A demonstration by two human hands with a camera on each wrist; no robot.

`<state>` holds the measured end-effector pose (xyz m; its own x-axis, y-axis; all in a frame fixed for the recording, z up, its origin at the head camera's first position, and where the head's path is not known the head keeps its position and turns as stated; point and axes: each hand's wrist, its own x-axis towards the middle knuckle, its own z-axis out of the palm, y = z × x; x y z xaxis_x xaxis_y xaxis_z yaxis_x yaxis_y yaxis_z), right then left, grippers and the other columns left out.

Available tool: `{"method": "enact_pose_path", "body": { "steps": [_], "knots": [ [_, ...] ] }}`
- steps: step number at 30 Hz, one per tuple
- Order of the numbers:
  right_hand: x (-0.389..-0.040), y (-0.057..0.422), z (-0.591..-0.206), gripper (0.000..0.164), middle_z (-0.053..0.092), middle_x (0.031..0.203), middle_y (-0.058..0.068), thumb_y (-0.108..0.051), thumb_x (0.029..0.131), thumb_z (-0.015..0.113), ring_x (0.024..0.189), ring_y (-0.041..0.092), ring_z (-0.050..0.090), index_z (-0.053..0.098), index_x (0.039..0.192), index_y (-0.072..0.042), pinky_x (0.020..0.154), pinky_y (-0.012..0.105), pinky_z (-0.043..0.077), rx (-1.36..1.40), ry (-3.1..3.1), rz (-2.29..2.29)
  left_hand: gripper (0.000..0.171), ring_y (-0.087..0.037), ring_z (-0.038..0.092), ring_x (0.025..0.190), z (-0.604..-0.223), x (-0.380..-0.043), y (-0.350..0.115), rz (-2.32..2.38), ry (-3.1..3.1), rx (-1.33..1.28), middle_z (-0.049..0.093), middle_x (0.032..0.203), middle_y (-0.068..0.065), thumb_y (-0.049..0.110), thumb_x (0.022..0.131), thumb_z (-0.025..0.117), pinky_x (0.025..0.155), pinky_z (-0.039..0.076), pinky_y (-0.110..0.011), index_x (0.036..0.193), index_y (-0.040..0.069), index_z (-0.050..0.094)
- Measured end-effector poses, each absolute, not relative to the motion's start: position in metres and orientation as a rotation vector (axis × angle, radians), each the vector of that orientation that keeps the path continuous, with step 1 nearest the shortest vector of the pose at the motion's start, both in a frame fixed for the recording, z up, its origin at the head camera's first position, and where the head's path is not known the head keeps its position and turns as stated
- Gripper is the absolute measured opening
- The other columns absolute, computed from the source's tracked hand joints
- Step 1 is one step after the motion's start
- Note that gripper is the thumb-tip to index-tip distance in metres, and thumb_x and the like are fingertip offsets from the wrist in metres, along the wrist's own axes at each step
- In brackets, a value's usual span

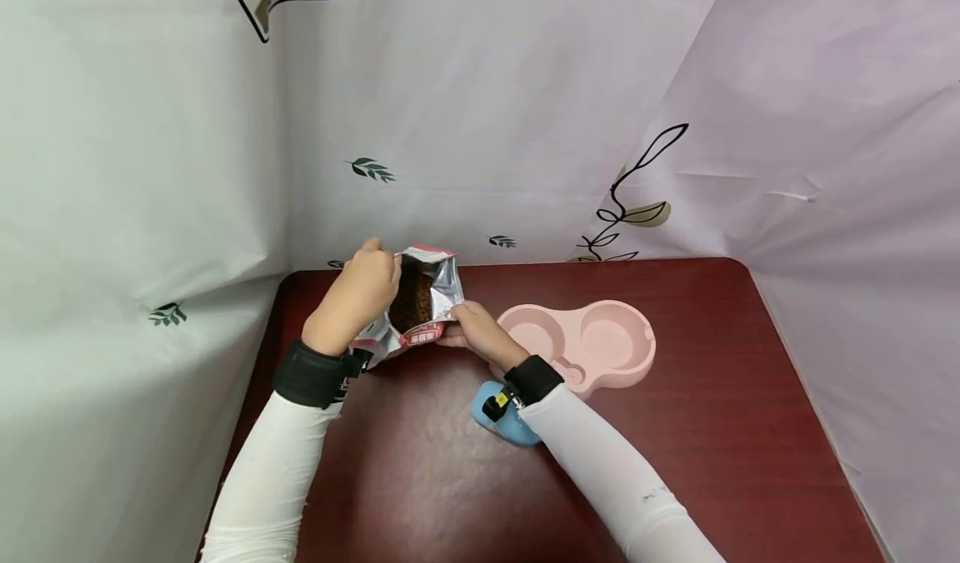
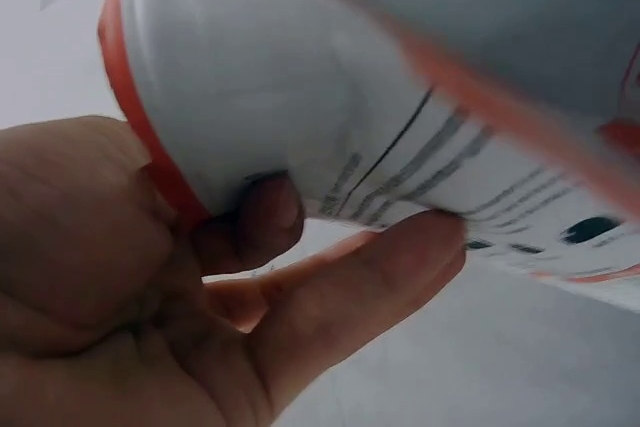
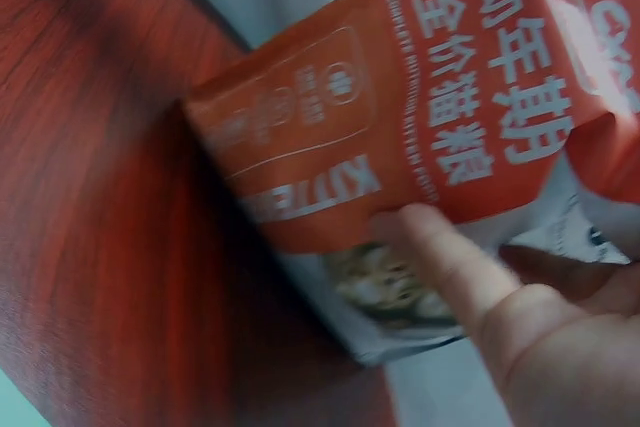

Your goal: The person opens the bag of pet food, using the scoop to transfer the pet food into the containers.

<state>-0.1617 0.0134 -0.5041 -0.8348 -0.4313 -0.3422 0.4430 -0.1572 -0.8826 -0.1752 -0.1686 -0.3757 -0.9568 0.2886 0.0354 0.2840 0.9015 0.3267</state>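
Observation:
An open cat food bag [image 1: 422, 335], red and white with a silver lining, stands at the back left of the table, its mouth up. Brown kibble [image 1: 412, 303] shows inside. My left hand [image 1: 360, 290] grips the bag's left rim from above; in the left wrist view its fingers [image 2: 355, 297] lie along the bag's printed white side. At the opposite corner, my right hand [image 1: 480, 331] holds the rim. The right wrist view shows one finger [image 3: 455, 267] of this hand against the red front panel, which reads kitten food.
A pink double bowl [image 1: 576, 336] sits right of the bag, partly behind my right wrist. Under that wrist lies a rounded blue object [image 1: 516, 430], partly hidden. The dark red table [image 1: 720, 430] meets white patterned cloth [image 1: 480, 113] at the back and sides.

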Motion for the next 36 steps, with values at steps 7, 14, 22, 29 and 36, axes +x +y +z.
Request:
{"method": "enact_pose_path", "body": {
  "steps": [7, 14, 22, 29, 36],
  "knots": [
    [-0.161, 0.022, -0.522, 0.043, 0.061, 0.127, 0.029, -0.01, 0.102, 0.031, 0.107, 0.024, 0.067, 0.051, 0.133, 0.011, 0.098, 0.046, 0.057, 0.001, 1.599, -2.032, 0.049, -0.039, 0.07, 0.091, -0.392, -0.17, -0.154, 0.495, 3.129, 0.578, 0.067, 0.114, -0.025, 0.013, 0.108, 0.045, 0.077, 0.059, -0.054, 0.063, 0.002, 0.062],
    [-0.147, 0.042, -0.515, 0.041, 0.074, 0.087, 0.012, -0.021, 0.107, 0.036, 0.083, 0.024, 0.077, 0.069, 0.094, 0.0, 0.087, 0.042, 0.06, -0.267, 2.188, -1.601, 0.04, -0.036, 0.071, 0.077, -0.404, -0.158, -0.143, 0.365, 3.231, 0.672, 0.067, 0.102, -0.023, 0.013, 0.106, 0.053, 0.068, 0.061, -0.047, 0.074, -0.005, 0.07],
    [-0.136, 0.05, -0.507, 0.047, 0.067, 0.064, -0.001, -0.031, 0.11, 0.042, 0.064, 0.027, 0.072, 0.066, 0.076, -0.009, 0.063, 0.028, 0.054, -0.336, 2.387, -1.434, 0.036, -0.043, 0.069, 0.066, -0.408, -0.141, -0.125, 0.297, 3.229, 0.576, 0.062, 0.088, -0.025, 0.017, 0.102, 0.06, 0.06, 0.06, -0.051, 0.081, -0.009, 0.072],
    [-0.135, 0.049, -0.493, 0.048, 0.065, 0.058, 0.002, -0.033, 0.11, 0.043, 0.056, 0.019, 0.064, 0.06, 0.071, -0.012, 0.054, 0.031, 0.045, -0.42, 2.393, -1.433, 0.032, -0.041, 0.065, 0.061, -0.411, -0.128, -0.114, 0.186, 3.222, 0.54, 0.063, 0.082, -0.024, 0.015, 0.099, 0.062, 0.054, 0.059, -0.05, 0.077, -0.006, 0.069],
    [-0.132, 0.052, -0.494, 0.049, 0.066, 0.058, 0.006, -0.032, 0.11, 0.044, 0.06, 0.029, 0.067, 0.06, 0.068, -0.012, 0.052, 0.029, 0.045, -0.37, 2.401, -1.421, 0.037, -0.038, 0.065, 0.058, -0.413, -0.122, -0.116, 0.055, 3.289, 0.552, 0.062, 0.076, -0.022, 0.017, 0.104, 0.06, 0.049, 0.057, -0.048, 0.078, -0.007, 0.068]
  ]
}}
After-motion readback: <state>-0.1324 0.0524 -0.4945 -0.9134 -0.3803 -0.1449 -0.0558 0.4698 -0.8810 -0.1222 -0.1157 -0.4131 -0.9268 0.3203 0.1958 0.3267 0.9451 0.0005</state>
